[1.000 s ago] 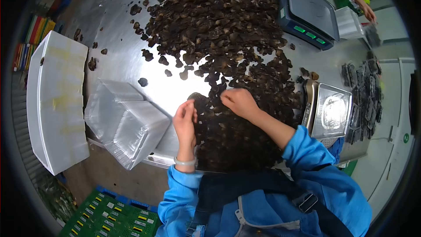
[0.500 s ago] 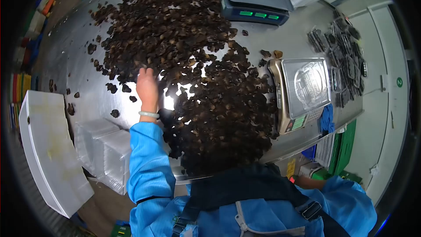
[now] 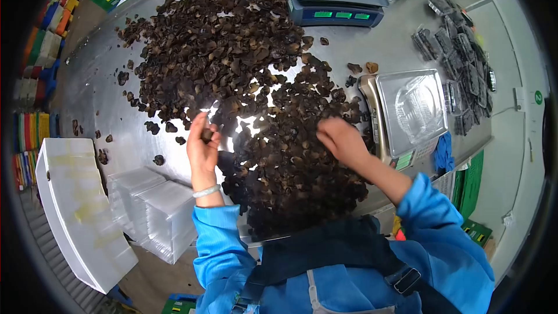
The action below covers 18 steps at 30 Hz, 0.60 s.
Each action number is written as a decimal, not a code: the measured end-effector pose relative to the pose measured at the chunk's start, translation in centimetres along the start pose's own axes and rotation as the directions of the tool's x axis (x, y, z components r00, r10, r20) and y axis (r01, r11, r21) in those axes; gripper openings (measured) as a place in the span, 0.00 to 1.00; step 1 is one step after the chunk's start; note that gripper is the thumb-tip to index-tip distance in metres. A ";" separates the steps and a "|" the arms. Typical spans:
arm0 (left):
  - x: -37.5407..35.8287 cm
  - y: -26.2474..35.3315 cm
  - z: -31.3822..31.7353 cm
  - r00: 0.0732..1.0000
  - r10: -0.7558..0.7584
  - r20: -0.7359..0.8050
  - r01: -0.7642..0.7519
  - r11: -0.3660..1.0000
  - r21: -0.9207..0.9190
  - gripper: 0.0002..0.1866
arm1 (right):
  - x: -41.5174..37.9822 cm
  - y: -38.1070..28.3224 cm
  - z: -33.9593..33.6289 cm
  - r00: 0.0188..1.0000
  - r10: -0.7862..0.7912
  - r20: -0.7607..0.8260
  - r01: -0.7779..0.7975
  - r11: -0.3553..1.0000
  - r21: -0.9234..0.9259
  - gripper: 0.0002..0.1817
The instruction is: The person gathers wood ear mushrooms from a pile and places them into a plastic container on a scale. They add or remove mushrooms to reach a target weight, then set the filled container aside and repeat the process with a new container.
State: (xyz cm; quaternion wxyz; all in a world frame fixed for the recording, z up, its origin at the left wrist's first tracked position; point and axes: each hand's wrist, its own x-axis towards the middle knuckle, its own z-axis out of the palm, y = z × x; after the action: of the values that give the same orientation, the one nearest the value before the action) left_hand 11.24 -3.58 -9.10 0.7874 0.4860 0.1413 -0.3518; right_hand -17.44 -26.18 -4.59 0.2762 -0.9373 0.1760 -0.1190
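Dark brown, curled mushroom-like pieces [image 3: 215,52] lie in a large heap on the steel table [image 3: 93,87], spreading from the back to its front edge. Over the left side of the near heap, my left hand [image 3: 203,154] has its fingers curled round one dark mushroom piece [image 3: 207,135]; a pale bangle circles that wrist. My right hand [image 3: 344,142] hovers at the right of the near heap, thumb and fingers apart and pointing left. Nothing shows in it, though its fingertips are slightly blurred.
A scale with a clear plastic tray [image 3: 411,110] stands on the right. A larger blue-grey scale [image 3: 334,0] is at the back. Black packs [image 3: 459,58] pile up far right. Clear containers [image 3: 154,209] and a white foam box [image 3: 84,215] sit at the left.
My right hand has come up from beside my body to over the heap. My left hand has drawn back toward me and now has a mushroom piece between its fingers.
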 end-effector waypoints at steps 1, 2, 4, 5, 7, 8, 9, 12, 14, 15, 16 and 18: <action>-0.8 -0.3 0.7 1.000 -0.005 0.012 0.004 0.999 0.049 0.09 | 2.8 0.3 1.3 0.997 -0.010 -0.080 0.007 0.999 -0.042 0.10; -1.5 -0.4 1.2 1.000 -0.008 0.026 0.005 0.995 0.098 0.08 | 4.9 1.0 2.4 0.987 -0.025 -0.161 0.011 0.996 -0.086 0.11; -1.0 -1.8 0.1 0.993 0.114 -0.028 -0.094 0.913 0.397 0.07 | 6.9 3.7 5.2 1.000 0.025 -0.009 -0.026 0.992 -0.120 0.11; -2.0 -1.8 1.2 0.985 0.164 0.056 -0.167 0.812 0.559 0.05 | 7.0 4.3 6.2 0.996 0.058 0.072 -0.047 0.989 -0.139 0.12; -3.6 -3.6 3.1 0.906 0.250 0.341 -0.422 0.505 0.753 0.04 | 7.0 3.8 6.5 0.986 0.149 -0.075 -0.145 0.988 0.057 0.11; -4.1 -5.0 3.4 0.812 0.258 0.523 -0.582 0.309 0.752 0.05 | 6.8 3.4 6.5 0.971 0.200 -0.132 -0.179 0.971 0.157 0.10; -4.7 -6.3 4.1 0.668 0.283 0.688 -0.726 0.043 0.686 0.07 | 6.5 2.9 6.1 0.957 0.223 -0.184 -0.163 0.941 0.295 0.07; -4.4 -8.8 5.3 0.476 0.221 0.851 -0.788 -0.322 0.524 0.11 | 4.6 0.8 3.7 0.684 0.672 0.284 -0.507 0.157 0.848 0.06; -3.9 -9.4 5.2 0.466 0.218 0.857 -0.772 -0.374 0.514 0.10 | 3.0 1.3 4.0 0.717 0.616 0.327 -0.325 -0.119 0.938 0.07; -3.7 -9.5 5.1 0.469 0.214 0.857 -0.764 -0.389 0.515 0.09 | 2.8 0.5 3.2 0.710 0.598 0.371 -0.276 -0.249 0.928 0.08; -3.6 -9.5 5.1 0.474 0.240 0.847 -0.763 -0.368 0.532 0.08 | 2.8 0.1 2.7 0.708 0.573 0.414 -0.223 -0.375 0.900 0.09; -3.5 -9.4 5.1 0.484 0.287 0.827 -0.762 -0.326 0.559 0.08 | 2.5 0.6 2.8 0.742 0.462 0.485 -0.272 -0.454 0.848 0.11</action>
State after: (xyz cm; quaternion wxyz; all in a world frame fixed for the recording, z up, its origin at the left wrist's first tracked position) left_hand 1.66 -9.17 -10.91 0.3059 0.7928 -0.5271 -0.0010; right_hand -14.41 -26.29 -6.92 0.9019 -0.2025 0.3474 -0.1580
